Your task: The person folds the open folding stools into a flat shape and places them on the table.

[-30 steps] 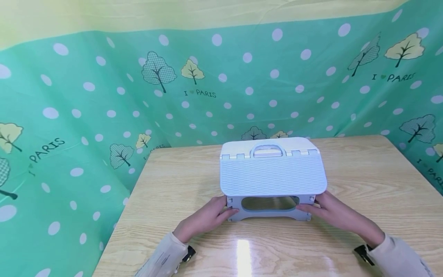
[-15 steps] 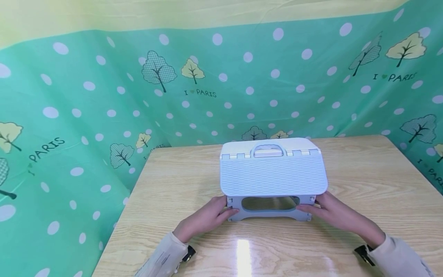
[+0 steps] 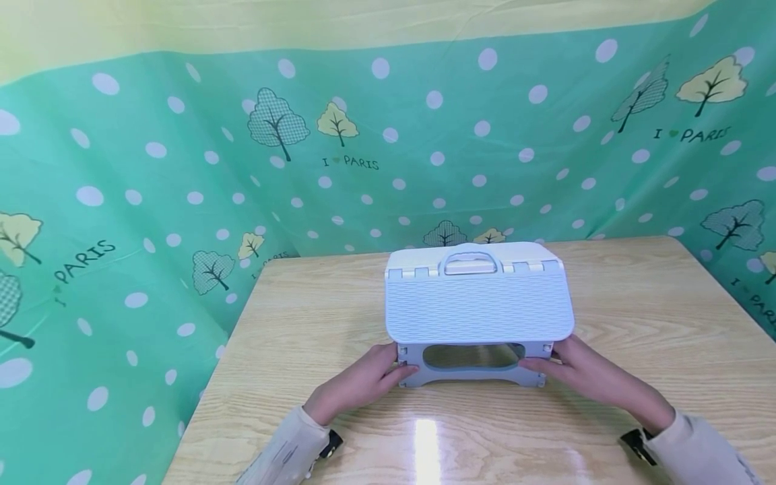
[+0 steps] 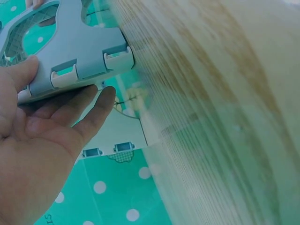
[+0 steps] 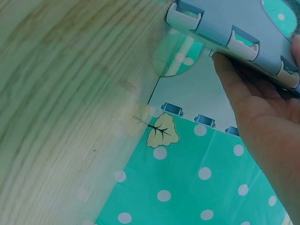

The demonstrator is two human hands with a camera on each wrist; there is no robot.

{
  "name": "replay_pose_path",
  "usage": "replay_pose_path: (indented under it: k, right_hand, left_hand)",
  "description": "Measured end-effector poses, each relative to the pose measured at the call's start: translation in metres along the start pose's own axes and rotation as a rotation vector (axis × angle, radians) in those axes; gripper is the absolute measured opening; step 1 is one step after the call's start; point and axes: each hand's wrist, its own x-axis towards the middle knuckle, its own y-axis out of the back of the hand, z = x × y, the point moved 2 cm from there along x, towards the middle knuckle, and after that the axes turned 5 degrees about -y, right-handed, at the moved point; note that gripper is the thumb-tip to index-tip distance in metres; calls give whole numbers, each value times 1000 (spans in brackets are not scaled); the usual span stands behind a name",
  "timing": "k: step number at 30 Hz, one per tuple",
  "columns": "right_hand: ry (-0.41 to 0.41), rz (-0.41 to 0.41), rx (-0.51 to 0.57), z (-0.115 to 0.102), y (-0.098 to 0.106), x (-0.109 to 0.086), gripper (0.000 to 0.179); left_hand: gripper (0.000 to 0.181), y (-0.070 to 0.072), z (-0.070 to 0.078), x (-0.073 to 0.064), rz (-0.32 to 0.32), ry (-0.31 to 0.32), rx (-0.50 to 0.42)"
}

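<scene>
A light blue folding stool (image 3: 479, 310) with a white far half stands on the table, its top bent along the hinged middle and the handle loop (image 3: 470, 264) at the ridge. At the front leg panel's left end, my left hand (image 3: 370, 377) grips the edge, thumb in front and fingers behind. My right hand (image 3: 585, 374) grips the opposite end in the same way. In the left wrist view, the thumb presses the blue leg panel (image 4: 79, 35) while fingers lie behind its hinges. The right wrist view has fingers behind the panel (image 5: 229, 23); most of that thumb is cut off.
The wooden table (image 3: 315, 310) extends on both sides of the stool and toward me. A green dotted curtain (image 3: 388, 168) hangs behind the table and along its sides. Black straps (image 3: 330, 444) are at both wrists.
Both hands keep their grip on the stool's front leg panel, and they stay in place. The stool's top has shifted down very slightly in the view.
</scene>
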Motion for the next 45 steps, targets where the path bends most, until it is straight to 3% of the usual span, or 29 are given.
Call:
replay_pose_path:
  k: [18,45]
  right_hand:
    - [18,9,3,1,-2,1,76]
    - [-19,-1,15,0,-2,0,75]
  left_hand:
    - [48,0,1,0,-2,10,-1]
    - [50,0,1,-1,-7,-6,10]
